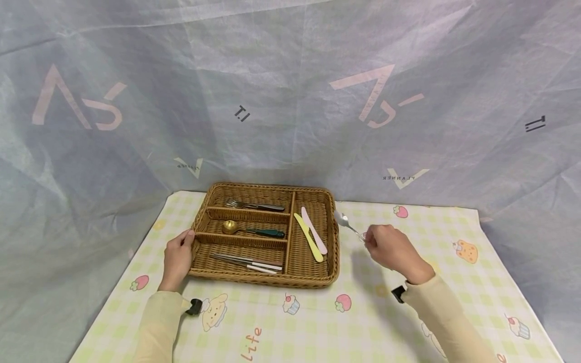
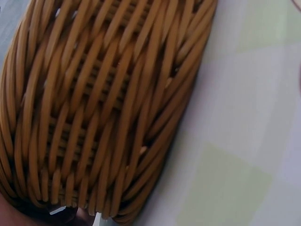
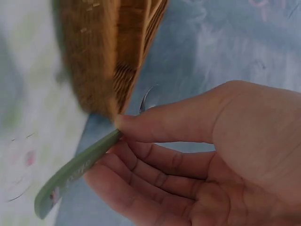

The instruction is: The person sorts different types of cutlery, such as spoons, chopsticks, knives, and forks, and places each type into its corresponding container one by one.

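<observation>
My left hand (image 1: pixel 177 255) grips the left rim of a brown wicker cutlery tray (image 1: pixel 334 272), thumb over the edge. In the left wrist view the tray's woven side (image 2: pixel 94 103) fills much of the picture. Just right of the tray, my right hand (image 1: pixel 391 248) pinches a spoon (image 1: pixel 342 220) in the air, its silver bowl pointing towards the tray's right rim. The right wrist view shows the spoon's green handle (image 3: pixel 77 167) between thumb and fingers. A yellow knife (image 1: pixel 309 239) and a pink knife (image 1: pixel 314 231) lie in the tray's right compartment.
Silver forks (image 1: pixel 256 205) lie in the back left compartment, a gold spoon (image 1: pixel 230 227) with dark green handle in the middle one. Thin sticks with white ends (image 1: pixel 260 266) lie in front. Grey cloth (image 1: pixel 290 101) hangs behind the checked tablecloth (image 1: pixel 317 327).
</observation>
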Tool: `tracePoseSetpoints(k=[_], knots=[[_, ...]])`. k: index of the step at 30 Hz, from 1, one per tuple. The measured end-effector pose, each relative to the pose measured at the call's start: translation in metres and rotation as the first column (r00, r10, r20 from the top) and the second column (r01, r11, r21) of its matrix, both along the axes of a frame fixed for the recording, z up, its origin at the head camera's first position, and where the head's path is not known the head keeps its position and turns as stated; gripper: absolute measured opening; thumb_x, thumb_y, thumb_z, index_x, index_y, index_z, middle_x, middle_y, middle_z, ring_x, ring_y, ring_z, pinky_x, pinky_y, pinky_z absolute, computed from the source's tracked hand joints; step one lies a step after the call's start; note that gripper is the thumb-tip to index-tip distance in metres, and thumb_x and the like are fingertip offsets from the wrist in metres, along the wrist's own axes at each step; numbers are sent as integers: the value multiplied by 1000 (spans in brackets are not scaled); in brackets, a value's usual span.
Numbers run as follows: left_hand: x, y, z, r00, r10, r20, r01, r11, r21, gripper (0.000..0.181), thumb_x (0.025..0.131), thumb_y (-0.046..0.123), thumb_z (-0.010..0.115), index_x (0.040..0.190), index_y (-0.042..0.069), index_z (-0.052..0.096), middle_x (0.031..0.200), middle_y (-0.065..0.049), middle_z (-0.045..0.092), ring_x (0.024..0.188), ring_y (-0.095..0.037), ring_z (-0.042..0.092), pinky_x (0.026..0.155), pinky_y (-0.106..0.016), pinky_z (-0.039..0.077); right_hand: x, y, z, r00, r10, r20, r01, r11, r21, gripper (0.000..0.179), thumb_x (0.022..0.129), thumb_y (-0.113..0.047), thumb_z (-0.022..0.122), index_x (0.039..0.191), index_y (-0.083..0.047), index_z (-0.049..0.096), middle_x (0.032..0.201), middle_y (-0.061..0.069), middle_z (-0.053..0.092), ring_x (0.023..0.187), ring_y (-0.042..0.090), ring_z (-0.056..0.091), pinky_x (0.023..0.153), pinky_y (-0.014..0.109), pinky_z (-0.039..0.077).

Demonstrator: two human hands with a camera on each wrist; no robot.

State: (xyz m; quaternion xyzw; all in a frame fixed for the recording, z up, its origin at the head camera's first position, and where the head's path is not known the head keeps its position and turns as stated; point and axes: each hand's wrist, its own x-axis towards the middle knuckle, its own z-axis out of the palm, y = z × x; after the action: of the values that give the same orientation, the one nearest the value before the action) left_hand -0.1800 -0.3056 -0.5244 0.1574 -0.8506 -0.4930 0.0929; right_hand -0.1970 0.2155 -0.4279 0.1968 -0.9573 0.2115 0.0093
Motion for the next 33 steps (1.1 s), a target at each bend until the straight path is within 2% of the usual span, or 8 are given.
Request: tracePoseSetpoints(k=[5, 8, 9, 11, 15, 21, 28, 33], knots=[[2, -1, 0, 1000, -2, 2, 2, 1000, -4, 61, 117, 46, 39, 162, 4, 48, 158, -27, 50, 152, -46, 40, 126, -64, 30, -17, -33, 10, 994, 88, -63, -86, 996, 35, 21, 91, 8, 65, 79, -9, 66, 73, -2, 59, 66, 14, 52, 58, 33, 48], [2, -2, 0, 1000, -1, 3, 1, 1000, -3, 61, 117, 46, 39, 162, 4, 48, 158, -27, 51, 151, -46, 40, 126, -64, 30, -26, -55, 16, 982, 165, -90, -160, 985, 58, 40, 84, 16, 57, 65, -17, 44, 67, -6, 36, 61, 11, 33, 54, 28, 30], [2, -2, 0, 1000, -3, 5, 3, 1000, -4, 61, 117, 46, 39, 162, 4, 48, 164, -25, 46, 155, -45, 35, 126, -64, 29, -29, -63, 19, 977, 194, -91, -188, 980, 68, 45, 83, 18, 54, 65, -19, 37, 68, -6, 29, 61, 11, 27, 55, 28, 25], [2, -2, 1, 1000, 0, 8, 0, 1000, -3, 61, 117, 45, 39, 162, 4, 48, 164, -24, 45, 156, -46, 34, 126, -64, 29, -35, -80, 24, 966, 248, -71, -242, 966, 88, 51, 81, 21, 49, 67, -22, 25, 71, -6, 17, 63, 11, 17, 58, 29, 17], [1, -2, 1, 1000, -4, 15, 4, 1000, 0, 62, 117, 46, 38, 163, 4, 46, 167, -23, 42, 157, -46, 31, 127, -64, 28, -47, -113, 33, 942, 336, -9, -332, 933, 136, 55, 88, 19, 53, 68, -23, 24, 67, -7, 14, 61, 10, 13, 58, 28, 15], [-1, -1, 2, 1000, -2, 17, 2, 1000, 4, 61, 118, 44, 39, 163, 3, 46, 167, -24, 41, 157, -46, 30, 127, -63, 28, -66, -157, 37, 906, 416, 74, -422, 888, 183, 61, 95, 16, 58, 71, -22, 17, 66, -7, 7, 60, 10, 7, 57, 28, 14], [-2, 0, 2, 1000, 8, 8, -8, 1000, 1, 61, 118, 44, 39, 162, 3, 47, 166, -24, 42, 157, -46, 31, 128, -63, 28, -81, -201, 32, 898, 410, 157, -438, 859, 263, 56, 102, 8, 58, 68, -20, 24, 60, -6, 11, 58, 10, 9, 54, 28, 18], [-2, 1, 1, 1000, 1, 9, -1, 1000, 1, 61, 118, 44, 39, 162, 3, 46, 167, -24, 41, 157, -46, 30, 128, -63, 28, -85, -228, 24, 887, 413, 207, -458, 844, 279, 39, 105, 3, 61, 75, -17, 46, 61, -4, 28, 57, 11, 21, 55, 29, 24]])
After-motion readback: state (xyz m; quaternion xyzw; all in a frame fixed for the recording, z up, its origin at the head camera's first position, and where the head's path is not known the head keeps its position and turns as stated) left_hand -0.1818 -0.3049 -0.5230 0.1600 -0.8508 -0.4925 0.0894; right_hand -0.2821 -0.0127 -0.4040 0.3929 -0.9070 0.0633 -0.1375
